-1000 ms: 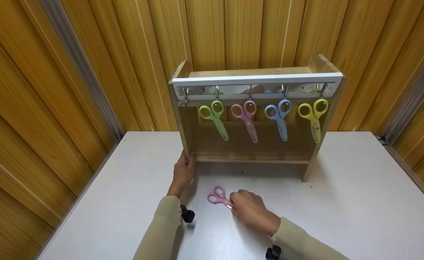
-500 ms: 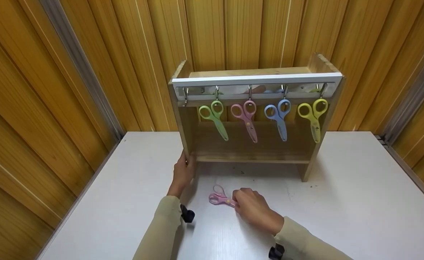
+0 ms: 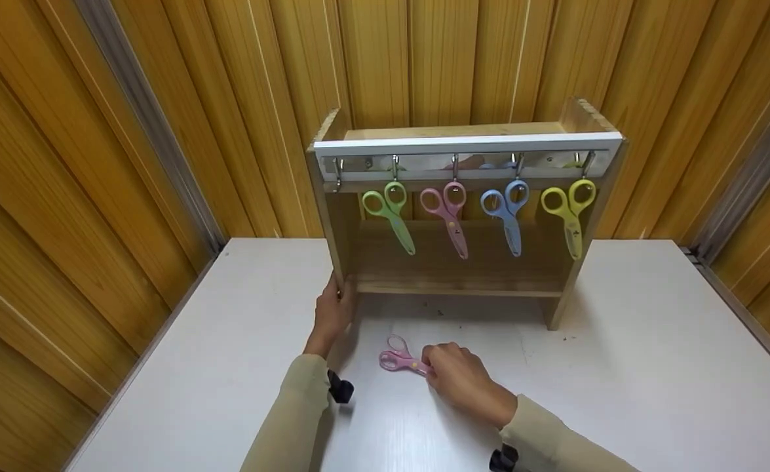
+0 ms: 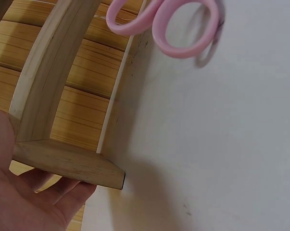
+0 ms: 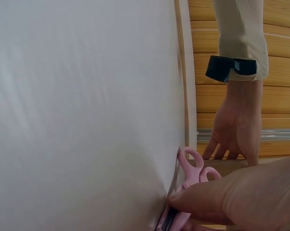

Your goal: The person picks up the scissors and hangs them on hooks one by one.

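My left hand (image 3: pixel 332 313) grips the lower left side panel of a wooden rack (image 3: pixel 463 292), and the left wrist view shows its fingers around the panel's edge (image 4: pixel 70 163). My right hand (image 3: pixel 468 383) pinches a pair of pink scissors (image 3: pixel 394 360) by the blade end, low over the white table. Their handle loops point left, toward the rack's left foot. Thumb and fingers cover most of the blades; in the right wrist view the pink scissors (image 5: pixel 190 175) show beyond the thumb.
From the rack's metal hook strip (image 3: pixel 424 164) hang green scissors (image 3: pixel 394 219), pink scissors (image 3: pixel 451 221), blue scissors (image 3: pixel 508 213) and yellow scissors (image 3: pixel 571 213). The leftmost hook (image 3: pixel 338 178) is bare. Wood-panelled walls (image 3: pixel 437 59) enclose the white table (image 3: pixel 673 367).
My right hand has shifted slightly to the right with the pink scissors, whose handles have turned a little. My left hand and the rack have stayed in place.
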`<control>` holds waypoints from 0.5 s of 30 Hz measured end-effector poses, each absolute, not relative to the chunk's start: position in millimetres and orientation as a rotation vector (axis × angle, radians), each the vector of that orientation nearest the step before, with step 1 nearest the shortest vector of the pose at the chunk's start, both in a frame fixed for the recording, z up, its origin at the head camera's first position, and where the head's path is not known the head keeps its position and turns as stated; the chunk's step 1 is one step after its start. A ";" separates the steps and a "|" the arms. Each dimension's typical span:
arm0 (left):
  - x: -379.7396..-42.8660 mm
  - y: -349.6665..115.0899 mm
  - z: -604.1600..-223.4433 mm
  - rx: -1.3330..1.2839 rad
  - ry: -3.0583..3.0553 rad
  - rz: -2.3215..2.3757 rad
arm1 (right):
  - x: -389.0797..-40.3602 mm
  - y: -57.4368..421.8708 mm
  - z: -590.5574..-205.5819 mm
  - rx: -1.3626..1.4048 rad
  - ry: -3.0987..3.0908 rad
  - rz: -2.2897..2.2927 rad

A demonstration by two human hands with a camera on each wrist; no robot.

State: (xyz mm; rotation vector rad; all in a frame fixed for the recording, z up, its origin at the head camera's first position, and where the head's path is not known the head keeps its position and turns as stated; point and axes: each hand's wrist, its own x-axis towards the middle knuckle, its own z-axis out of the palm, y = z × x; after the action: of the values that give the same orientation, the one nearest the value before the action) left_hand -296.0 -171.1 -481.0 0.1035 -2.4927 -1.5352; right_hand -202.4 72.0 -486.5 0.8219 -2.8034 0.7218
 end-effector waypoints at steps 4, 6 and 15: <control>-296.4 -171.2 -481.2 0.125 -2.502 -1.546 | -202.5 71.4 -486.3 0.811 -2.811 0.724; -296.3 -171.4 -481.0 0.133 -2.504 -1.549 | -202.5 71.2 -486.2 0.807 -2.812 0.727; -297.6 -171.6 -480.9 0.128 -2.494 -1.563 | -202.8 71.5 -487.0 0.811 -2.806 0.733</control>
State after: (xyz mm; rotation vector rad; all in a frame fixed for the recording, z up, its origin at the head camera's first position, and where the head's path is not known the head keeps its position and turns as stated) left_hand -297.6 -171.6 -480.9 0.1277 -2.4945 -1.5635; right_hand -202.8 71.5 -487.0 0.8105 -2.8056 0.7328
